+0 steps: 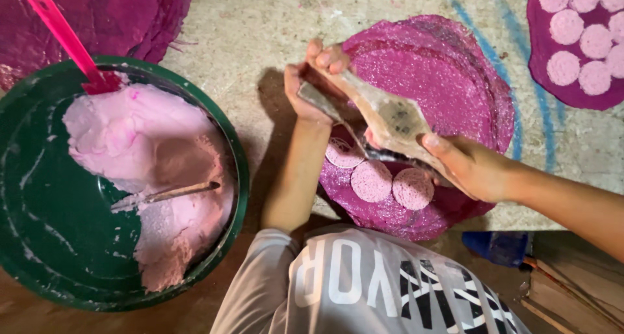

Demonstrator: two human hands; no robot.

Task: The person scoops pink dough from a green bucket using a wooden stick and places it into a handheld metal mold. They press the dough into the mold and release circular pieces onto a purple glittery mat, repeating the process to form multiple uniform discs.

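A flat, paste-smeared hinged press of pale wood and metal (383,113) is held just above the centre of the scene, over a round magenta glittery sheet (448,67) lying on the speckled stone worktop (260,22). The left hand (315,80) has its fingers closed around the press's upper end at eleven o'clock; the right hand (471,165) grips the lower end at four o'clock. Directly under the press, at six o'clock on the sheet, three round pink discs (372,180) lie side by side, touching. Far out at nine o'clock stands a big green basin (39,230) holding pale pink paste (156,152), with a thin stick (175,192) and a pink plastic scraper (65,38) in it. At two o'clock another magenta sheet (552,87) carries more pink discs (564,67).
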